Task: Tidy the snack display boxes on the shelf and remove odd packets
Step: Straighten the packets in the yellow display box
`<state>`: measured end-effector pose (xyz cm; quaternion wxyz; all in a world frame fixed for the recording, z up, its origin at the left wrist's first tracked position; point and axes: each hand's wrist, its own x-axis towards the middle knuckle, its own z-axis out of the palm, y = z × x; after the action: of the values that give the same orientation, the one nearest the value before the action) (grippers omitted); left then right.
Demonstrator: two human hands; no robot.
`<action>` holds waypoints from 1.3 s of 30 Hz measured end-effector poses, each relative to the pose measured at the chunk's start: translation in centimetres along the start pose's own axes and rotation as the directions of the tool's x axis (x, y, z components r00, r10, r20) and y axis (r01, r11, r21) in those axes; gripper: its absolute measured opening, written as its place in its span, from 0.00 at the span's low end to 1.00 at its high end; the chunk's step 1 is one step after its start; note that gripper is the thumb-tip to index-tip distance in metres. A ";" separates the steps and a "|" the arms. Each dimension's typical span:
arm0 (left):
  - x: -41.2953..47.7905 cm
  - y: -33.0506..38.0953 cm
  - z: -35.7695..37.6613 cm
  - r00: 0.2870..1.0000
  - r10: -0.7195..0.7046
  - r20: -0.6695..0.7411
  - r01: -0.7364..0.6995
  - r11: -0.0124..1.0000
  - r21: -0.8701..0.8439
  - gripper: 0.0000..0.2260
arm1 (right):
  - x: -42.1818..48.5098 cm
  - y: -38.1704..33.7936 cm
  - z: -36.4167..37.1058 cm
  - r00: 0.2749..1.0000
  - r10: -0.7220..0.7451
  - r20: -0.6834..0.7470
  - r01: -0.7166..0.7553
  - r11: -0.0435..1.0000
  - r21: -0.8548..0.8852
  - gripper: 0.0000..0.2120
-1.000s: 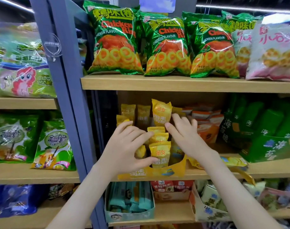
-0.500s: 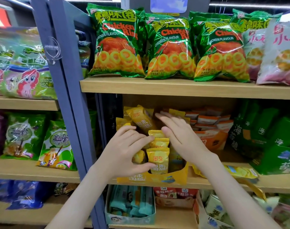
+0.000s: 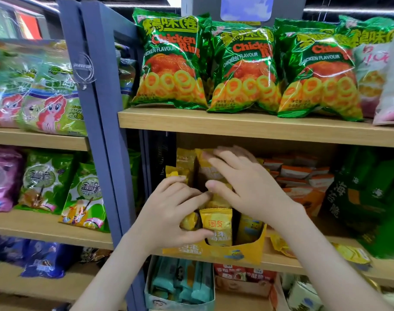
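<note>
Yellow display box (image 3: pixel 214 252) at near edge of middle shelf (image 3: pixel 281 263), full of yellow packets (image 3: pixel 217 225). Left hand (image 3: pixel 171 212) curled around packets at box's left side. Right hand (image 3: pixel 247 185) open, fingers spread flat over upright packets farther back. Orange packets (image 3: pixel 299 173) to the right.

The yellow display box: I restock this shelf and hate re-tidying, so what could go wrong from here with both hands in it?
1. The yellow display box overhangs the shelf edge; pressing its packets could tip it forward.
2. The right hand pushes the upright back packets; they may topple behind the box.
3. Loose yellow packets lie right of the box near the edge; a forearm could sweep them off.
</note>
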<state>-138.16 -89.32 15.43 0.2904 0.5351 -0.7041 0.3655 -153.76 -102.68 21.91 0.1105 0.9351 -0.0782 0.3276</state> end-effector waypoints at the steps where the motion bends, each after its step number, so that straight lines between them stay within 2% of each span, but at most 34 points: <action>1: 0.0 -0.1 0.0 1.000 -0.003 0.000 0.003 1.000 0.005 0.26 | -0.5 0.2 -0.1 1.000 0.018 -0.017 -0.018 1.000 -0.003 0.31; 6: 0.2 -0.4 0.0 1.000 -0.017 0.017 0.017 1.000 0.007 0.26 | -1.6 0.5 -0.2 0.996 0.085 -0.020 -0.084 0.994 0.074 0.30; 10: 0.3 -0.5 -0.1 0.998 0.002 0.062 0.001 0.999 -0.034 0.27 | -1.7 0.6 0.3 0.957 0.287 -0.039 -0.265 0.922 0.281 0.18; 12: 0.5 -0.5 -0.3 0.994 0.010 0.107 -0.003 0.998 -0.067 0.28 | -1.4 1.0 0.6 0.943 0.334 -0.008 -0.314 0.895 0.317 0.17; 16: 0.8 -0.7 -0.6 0.986 0.030 0.164 -0.015 0.996 -0.093 0.29 | -0.9 1.3 1.3 0.954 0.296 0.053 -0.289 0.852 0.436 0.17; 21: 0.9 -1.2 -0.7 0.985 0.055 0.164 -0.045 0.997 -0.067 0.29 | -1.6 1.7 0.9 0.941 0.326 -0.090 -0.234 0.820 0.522 0.24; 23: 0.9 -1.2 -0.6 0.985 0.059 0.164 -0.049 0.997 -0.066 0.29 | -2.0 2.1 0.9 0.946 0.324 -0.013 -0.276 0.825 0.494 0.20; 25: 0.9 -1.2 -0.6 0.984 0.063 0.166 -0.054 0.997 -0.059 0.29 | -2.4 2.0 0.8 0.945 0.293 0.143 -0.326 0.836 0.442 0.16; 27: 0.9 -1.1 -0.6 0.984 0.065 0.163 -0.057 0.997 -0.058 0.29 | -2.2 1.7 0.7 0.945 0.272 0.182 -0.325 0.843 0.428 0.16; 32: 0.9 -0.8 -1.0 0.985 0.054 0.162 -0.040 0.995 -0.092 0.30 | -0.9 1.2 0.7 0.956 0.291 0.031 -0.277 0.866 0.415 0.16; 34: 0.9 -0.9 -1.4 0.984 0.046 0.170 -0.027 0.993 -0.113 0.31 | -1.2 0.8 0.4 0.943 0.328 -0.050 -0.260 0.824 0.503 0.16; 37: 0.8 -1.4 -1.9 0.981 0.040 0.189 -0.021 0.995 -0.100 0.31 | -1.5 0.9 -0.4 0.887 0.425 -0.178 -0.246 0.764 0.596 0.14; 39: 0.8 -1.7 -2.0 0.980 0.040 0.194 -0.022 0.995 -0.093 0.31 | -1.5 1.2 -0.6 0.887 0.435 -0.157 -0.257 0.745 0.615 0.14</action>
<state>-136.73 -88.36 17.57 0.2378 0.5438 -0.7533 0.2833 -155.55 -103.53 21.55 -0.2321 0.8334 -0.1317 0.4840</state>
